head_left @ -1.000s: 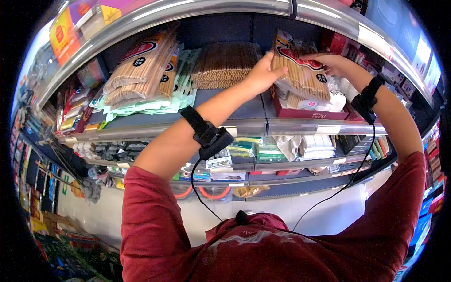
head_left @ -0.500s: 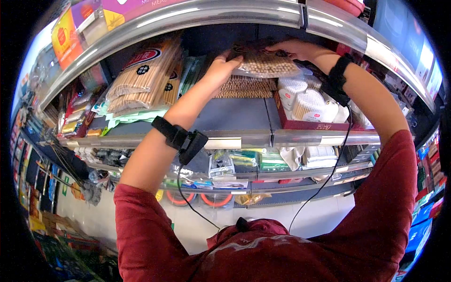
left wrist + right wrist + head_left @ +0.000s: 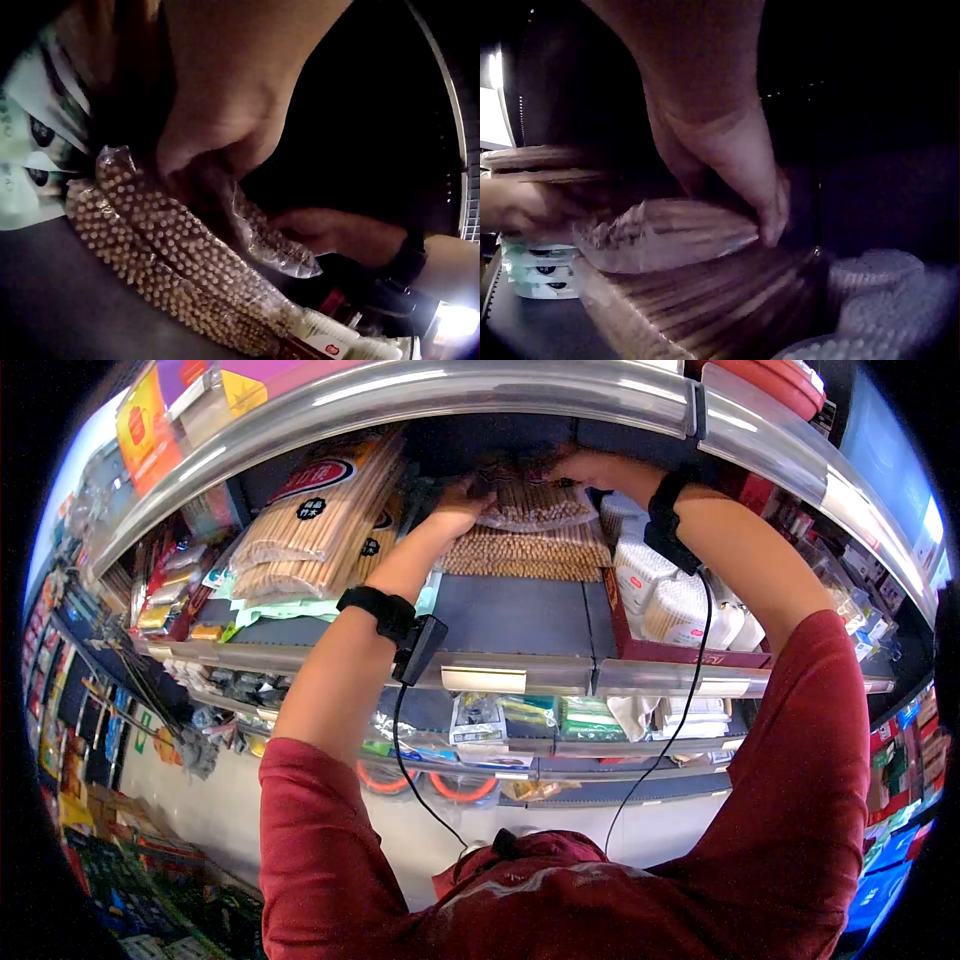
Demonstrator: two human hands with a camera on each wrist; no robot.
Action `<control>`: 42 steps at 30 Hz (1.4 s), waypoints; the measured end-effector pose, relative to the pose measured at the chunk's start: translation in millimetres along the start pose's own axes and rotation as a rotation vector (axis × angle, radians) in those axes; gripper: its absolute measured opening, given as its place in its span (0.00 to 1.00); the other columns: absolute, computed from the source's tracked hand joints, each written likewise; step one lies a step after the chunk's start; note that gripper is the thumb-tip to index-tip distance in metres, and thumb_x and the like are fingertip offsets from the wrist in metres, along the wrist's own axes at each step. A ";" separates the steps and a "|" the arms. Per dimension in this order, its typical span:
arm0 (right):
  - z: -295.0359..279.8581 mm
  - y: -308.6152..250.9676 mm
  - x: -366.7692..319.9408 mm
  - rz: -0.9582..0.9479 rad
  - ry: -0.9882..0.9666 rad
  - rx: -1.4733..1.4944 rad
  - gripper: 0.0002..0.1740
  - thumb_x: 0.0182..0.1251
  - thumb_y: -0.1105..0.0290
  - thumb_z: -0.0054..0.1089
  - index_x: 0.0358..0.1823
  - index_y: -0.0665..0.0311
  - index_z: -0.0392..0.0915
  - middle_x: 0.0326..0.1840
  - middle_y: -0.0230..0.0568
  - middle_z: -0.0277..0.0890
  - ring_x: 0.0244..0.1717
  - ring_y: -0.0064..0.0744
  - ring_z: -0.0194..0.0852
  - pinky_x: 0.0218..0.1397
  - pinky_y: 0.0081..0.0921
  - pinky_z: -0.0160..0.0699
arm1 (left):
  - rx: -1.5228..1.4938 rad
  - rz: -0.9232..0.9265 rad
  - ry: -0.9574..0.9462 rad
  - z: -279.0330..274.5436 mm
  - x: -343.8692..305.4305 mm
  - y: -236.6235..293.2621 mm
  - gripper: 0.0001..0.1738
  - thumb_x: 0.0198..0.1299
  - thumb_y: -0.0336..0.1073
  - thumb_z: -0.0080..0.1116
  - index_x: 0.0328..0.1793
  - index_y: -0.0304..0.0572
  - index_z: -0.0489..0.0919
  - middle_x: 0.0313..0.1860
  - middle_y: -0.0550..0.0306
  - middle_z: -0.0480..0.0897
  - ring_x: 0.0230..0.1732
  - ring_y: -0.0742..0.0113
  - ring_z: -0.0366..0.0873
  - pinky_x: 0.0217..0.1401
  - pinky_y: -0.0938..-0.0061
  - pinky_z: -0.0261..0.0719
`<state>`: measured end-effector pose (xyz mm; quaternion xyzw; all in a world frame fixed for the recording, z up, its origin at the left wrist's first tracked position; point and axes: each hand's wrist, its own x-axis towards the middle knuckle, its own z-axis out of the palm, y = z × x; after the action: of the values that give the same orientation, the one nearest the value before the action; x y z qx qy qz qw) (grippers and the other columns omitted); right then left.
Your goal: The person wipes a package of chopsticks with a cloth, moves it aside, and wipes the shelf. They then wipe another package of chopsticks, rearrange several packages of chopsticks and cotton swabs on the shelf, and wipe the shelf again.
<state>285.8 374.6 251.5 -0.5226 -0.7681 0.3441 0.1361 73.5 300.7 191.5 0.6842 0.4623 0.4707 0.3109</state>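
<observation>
A clear bag of wooden chopsticks (image 3: 537, 508) lies over a stack of similar chopstick packs (image 3: 525, 555) on the shelf, their round ends facing front. My left hand (image 3: 460, 505) grips the bag's left side, its fingers mostly hidden behind the plastic. At the opposite side my right hand (image 3: 592, 466) holds the bag; the right wrist view shows its fingertips (image 3: 771, 229) curled at the bag's edge. In that same view, the upper bag (image 3: 679, 236) rests close on the wider pack (image 3: 712, 300) underneath.
More bagged chopsticks (image 3: 295, 525) are piled at the left over pale green packets (image 3: 285, 609). A dark red box (image 3: 690, 652) of cotton swab tubs (image 3: 675, 610) stands at the right. The upper shelf's metal edge (image 3: 480, 395) runs above my hands.
Both hands have carried the chopstick bag leftward from above the swab box, then back and down onto the chopstick stack. The swab tubs are now uncovered.
</observation>
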 end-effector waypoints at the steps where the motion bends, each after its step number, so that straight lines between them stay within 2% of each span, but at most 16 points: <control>1: 3.6 -3.1 -4.8 0.000 -0.001 0.001 0.36 0.50 0.55 0.61 0.60 0.58 0.58 0.64 0.39 0.53 0.64 0.37 0.45 0.61 0.40 0.50 | 0.000 -0.002 -0.001 0.6 0.5 -0.3 0.29 0.54 0.39 0.55 0.61 0.38 0.63 0.47 0.53 0.75 0.45 0.67 0.72 0.47 0.76 0.68; 3: 15.7 -13.8 -21.2 0.016 0.109 -0.043 0.36 0.51 0.55 0.59 0.60 0.60 0.58 0.65 0.39 0.51 0.64 0.39 0.46 0.61 0.39 0.52 | -0.038 -0.119 -0.033 0.6 -2.2 4.1 0.34 0.54 0.46 0.54 0.64 0.43 0.57 0.59 0.51 0.65 0.58 0.62 0.63 0.57 0.72 0.62; 7: -3.5 50.6 54.1 -0.010 0.050 -0.073 0.35 0.53 0.55 0.58 0.61 0.59 0.57 0.66 0.39 0.49 0.64 0.41 0.46 0.60 0.39 0.54 | 0.019 -0.216 -0.073 -2.4 -7.4 16.8 0.36 0.53 0.46 0.56 0.65 0.42 0.57 0.61 0.52 0.64 0.58 0.61 0.62 0.57 0.72 0.62; 10: 7.6 17.7 21.1 0.120 -0.011 -0.238 0.40 0.52 0.46 0.53 0.62 0.58 0.54 0.67 0.42 0.46 0.65 0.44 0.44 0.60 0.43 0.53 | 0.023 0.000 -0.145 -6.6 21.5 -23.3 0.32 0.55 0.44 0.54 0.64 0.43 0.58 0.59 0.52 0.66 0.58 0.62 0.63 0.58 0.73 0.61; 13: 16.8 -31.3 -28.7 0.241 -0.055 -0.407 0.45 0.51 0.38 0.49 0.64 0.58 0.51 0.68 0.45 0.43 0.67 0.46 0.42 0.61 0.46 0.53 | 0.120 -0.002 -0.099 -4.6 18.0 -19.2 0.30 0.55 0.43 0.53 0.63 0.44 0.60 0.58 0.53 0.67 0.57 0.63 0.63 0.58 0.74 0.61; 16: 37.8 -65.4 -88.0 0.004 -0.165 -0.388 0.52 0.44 0.29 0.45 0.65 0.57 0.50 0.68 0.47 0.41 0.67 0.49 0.39 0.61 0.49 0.52 | 0.195 0.136 -0.081 -2.3 16.8 -17.4 0.32 0.52 0.41 0.55 0.63 0.43 0.59 0.53 0.47 0.71 0.54 0.57 0.69 0.54 0.72 0.66; 20: 40.4 -48.9 -70.8 0.087 -0.117 -0.287 0.55 0.39 0.28 0.49 0.65 0.57 0.50 0.68 0.49 0.41 0.67 0.49 0.41 0.62 0.47 0.51 | 0.307 0.172 -0.036 -2.0 18.6 -20.0 0.31 0.53 0.40 0.54 0.63 0.43 0.59 0.53 0.48 0.72 0.54 0.57 0.68 0.54 0.72 0.66; 23: 40.5 -51.0 -87.1 -0.013 -0.207 -0.234 0.56 0.38 0.31 0.54 0.64 0.61 0.51 0.68 0.53 0.41 0.67 0.48 0.41 0.62 0.45 0.51 | 0.214 0.219 -0.051 -1.9 11.4 -12.0 0.30 0.54 0.39 0.53 0.63 0.43 0.59 0.53 0.48 0.71 0.55 0.57 0.68 0.54 0.72 0.65; 25: 46.3 -55.4 -98.8 -0.094 -0.037 -0.352 0.45 0.43 0.39 0.58 0.59 0.60 0.61 0.62 0.46 0.57 0.61 0.42 0.55 0.58 0.43 0.58 | 0.035 0.045 -0.105 -0.9 -6.3 5.1 0.30 0.54 0.37 0.53 0.63 0.44 0.59 0.54 0.49 0.71 0.56 0.58 0.67 0.55 0.72 0.63; 26: 45.7 -53.7 -96.2 -0.092 -0.037 -0.351 0.45 0.43 0.39 0.58 0.59 0.60 0.61 0.62 0.46 0.57 0.61 0.42 0.55 0.58 0.43 0.58 | 0.034 0.045 -0.107 -0.8 -5.2 3.1 0.30 0.54 0.37 0.53 0.63 0.44 0.59 0.54 0.49 0.71 0.56 0.58 0.67 0.55 0.72 0.63; 29: 44.3 -36.9 -72.7 0.045 -0.087 -0.505 0.43 0.45 0.39 0.56 0.57 0.62 0.64 0.62 0.46 0.57 0.61 0.40 0.56 0.60 0.37 0.58 | 0.175 0.003 -0.133 -0.6 3.7 -1.8 0.32 0.57 0.49 0.47 0.65 0.46 0.57 0.63 0.53 0.62 0.62 0.61 0.58 0.62 0.71 0.55; 31: 44.9 -24.1 -65.7 -0.064 -0.251 -0.431 0.43 0.44 0.39 0.56 0.57 0.62 0.65 0.61 0.46 0.59 0.59 0.42 0.58 0.59 0.34 0.58 | 0.698 0.002 -0.103 4.6 14.3 -2.4 0.28 0.59 0.48 0.40 0.64 0.44 0.59 0.63 0.49 0.62 0.63 0.55 0.58 0.63 0.69 0.56; 35: 46.9 -4.1 -41.6 -0.158 -0.023 -0.561 0.47 0.40 0.40 0.60 0.54 0.72 0.65 0.56 0.53 0.64 0.56 0.45 0.63 0.56 0.32 0.62 | 0.951 0.054 -0.050 13.6 17.4 -1.1 0.26 0.60 0.46 0.33 0.62 0.43 0.60 0.62 0.46 0.62 0.63 0.51 0.57 0.63 0.67 0.55; 38: 48.3 6.9 -35.3 -0.214 0.033 -0.467 0.48 0.38 0.43 0.63 0.53 0.76 0.64 0.55 0.56 0.64 0.55 0.46 0.64 0.56 0.33 0.63 | 1.292 -0.040 -0.173 15.4 16.3 -1.2 0.26 0.60 0.44 0.29 0.62 0.42 0.60 0.62 0.46 0.61 0.62 0.49 0.58 0.62 0.63 0.56; 40: 50.6 6.4 -30.0 -0.195 0.042 -0.486 0.44 0.40 0.50 0.64 0.55 0.73 0.62 0.56 0.54 0.63 0.56 0.43 0.62 0.58 0.30 0.59 | 1.226 0.132 0.207 19.0 14.3 -17.6 0.28 0.60 0.48 0.27 0.63 0.40 0.58 0.63 0.46 0.60 0.61 0.47 0.59 0.61 0.60 0.58; 42: 51.5 6.9 -27.1 -0.178 0.050 -0.503 0.41 0.42 0.56 0.65 0.58 0.69 0.59 0.57 0.52 0.63 0.58 0.41 0.60 0.60 0.27 0.55 | 1.170 0.210 0.211 22.8 9.3 -19.9 0.28 0.60 0.49 0.29 0.63 0.42 0.58 0.63 0.46 0.59 0.60 0.45 0.60 0.60 0.58 0.59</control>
<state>272.6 331.9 213.6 -0.4786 -0.8689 0.1158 0.0505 89.2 317.1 169.4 0.7333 0.6028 0.2317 -0.2128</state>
